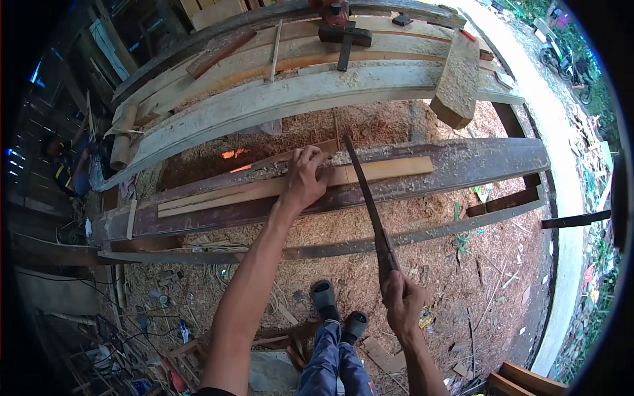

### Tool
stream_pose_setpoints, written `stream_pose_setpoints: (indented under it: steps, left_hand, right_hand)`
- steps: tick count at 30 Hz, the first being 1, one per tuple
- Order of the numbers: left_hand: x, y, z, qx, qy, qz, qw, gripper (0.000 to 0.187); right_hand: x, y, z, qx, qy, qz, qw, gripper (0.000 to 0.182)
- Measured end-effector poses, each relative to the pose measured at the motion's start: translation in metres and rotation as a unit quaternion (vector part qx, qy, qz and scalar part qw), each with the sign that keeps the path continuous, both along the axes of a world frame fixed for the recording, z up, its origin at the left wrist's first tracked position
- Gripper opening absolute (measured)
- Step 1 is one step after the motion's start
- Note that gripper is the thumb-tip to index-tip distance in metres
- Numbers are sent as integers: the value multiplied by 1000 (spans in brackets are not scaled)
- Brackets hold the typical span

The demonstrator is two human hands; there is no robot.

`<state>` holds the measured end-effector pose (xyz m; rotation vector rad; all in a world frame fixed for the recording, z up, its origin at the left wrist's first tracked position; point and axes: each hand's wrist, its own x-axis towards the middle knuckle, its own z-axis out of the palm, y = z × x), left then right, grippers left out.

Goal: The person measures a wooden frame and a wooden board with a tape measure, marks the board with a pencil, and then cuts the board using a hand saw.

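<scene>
A long pale wood strip (389, 169) lies on a dark, shaving-strewn plank (475, 162). My left hand (307, 177) presses on the strip near its middle, its fingers bent over the far edge and its thumb apart. To the right, my right hand (403, 300) is wrapped round the handle of a handsaw (372, 208). The blade slants up and left from the handle and crosses over the strip just right of a thin line across the wood. Whether the teeth touch the strip is hard to tell.
Beyond the plank, a white beam (264, 102) holds a square-ended block (457, 82), a dark T-shaped tool (345, 41) and a thin stick (275, 53). A narrow rail (317, 251) runs on the near side. A person (72, 165) is at the far left.
</scene>
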<state>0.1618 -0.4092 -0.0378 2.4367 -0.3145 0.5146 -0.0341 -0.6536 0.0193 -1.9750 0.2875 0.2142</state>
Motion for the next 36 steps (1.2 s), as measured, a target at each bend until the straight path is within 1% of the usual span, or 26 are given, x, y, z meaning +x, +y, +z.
stream_pose_setpoints:
  steps: [1, 3, 4, 5, 6, 7, 8, 9, 11, 13, 15, 16, 17, 19, 21, 23, 24, 25, 26, 27, 29, 31, 33, 34, 35, 36]
  left_hand:
    - [4, 0, 2, -1, 0, 1, 1000, 17]
    - [13, 1, 6, -28, 5, 66, 997, 23]
    - [16, 0, -6, -29, 6, 66, 997, 23]
    - [18, -2, -22, 16, 22, 101, 995, 26]
    - [19, -6, -18, 62, 37, 136, 988, 30]
    - [20, -7, -13, 60, 38, 136, 988, 30]
    - [21, -8, -9, 66, 116, 144, 980, 33]
    - [21, -11, -2, 72, 195, 151, 966, 36]
    - [23, -11, -3, 73, 200, 157, 964, 36]
    - [20, -10, -7, 83, 209, 159, 961, 36]
    - [23, -8, -14, 97, 173, 168, 966, 35]
    - [23, -8, -21, 111, 83, 175, 975, 26]
    - [23, -8, -29, 108, 84, 173, 975, 26]
    - [20, -8, -23, 132, 59, 154, 977, 19]
    - [16, -7, -32, 129, 57, 151, 978, 16]
    - [26, -5, -26, 128, 37, 153, 979, 15]
    - [27, -7, -25, 120, 76, 157, 977, 15]
    - [26, -6, -24, 118, 117, 156, 974, 16]
    - [26, -5, -31, 122, 65, 164, 977, 14]
    - [26, -6, -26, 121, 66, 166, 976, 14]
    - [27, -8, -17, 127, 110, 173, 971, 16]
    - [26, -7, -28, 114, 103, 182, 971, 17]
    - [27, -5, -42, 99, 97, 189, 972, 18]
    - [28, -4, -49, 118, 39, 198, 972, 18]
    - [27, -3, -56, 136, -19, 208, 968, 19]
    - [25, -5, -49, 135, -17, 208, 969, 19]
  right_hand:
    - [2, 3, 4, -1, 0, 1, 1000, 50]
    - [6, 14, 15, 3, 17, -4, 1000, 49]
    - [6, 18, 14, -10, 22, -7, 1000, 49]
    - [6, 22, 17, -12, 23, -7, 1000, 49]
    - [9, 28, 20, -18, 45, -7, 999, 46]
    - [12, 33, 26, -25, 68, -9, 997, 43]
    - [16, 38, 35, -57, 53, -8, 997, 43]
    - [16, 41, 36, -61, 55, -8, 997, 43]
    - [16, 43, 38, -87, 74, 13, 993, 42]
    - [22, 48, 56, -108, 85, 30, 990, 41]
    - [31, 53, 67, -98, 102, 33, 989, 41]
    - [32, 53, 71, -101, 105, 33, 989, 41]
    - [35, 55, 72, -110, 112, 36, 987, 41]
    - [55, 66, 63, -120, 120, 38, 985, 41]
    - [92, 85, 36, -110, 85, 12, 990, 41]
    - [99, 93, 24, -115, 51, 5, 992, 41]
    - [103, 92, 20, -127, 23, 2, 992, 41]
    - [106, 88, 17, -123, 24, 4, 992, 41]
    - [104, 77, 14, -103, 28, 18, 994, 41]
    - [106, 69, 9, -87, 24, 32, 995, 41]
    - [100, 64, -13, -70, 5, 29, 997, 41]
    - [93, 62, -24, -69, -27, 38, 997, 41]
    - [77, 53, -24, -85, -10, 37, 996, 45]
    - [66, 47, -20, -102, 4, 35, 994, 50]
    - [55, 40, -8, -89, 18, 42, 995, 50]
    - [41, 33, 3, -76, 30, 48, 995, 49]
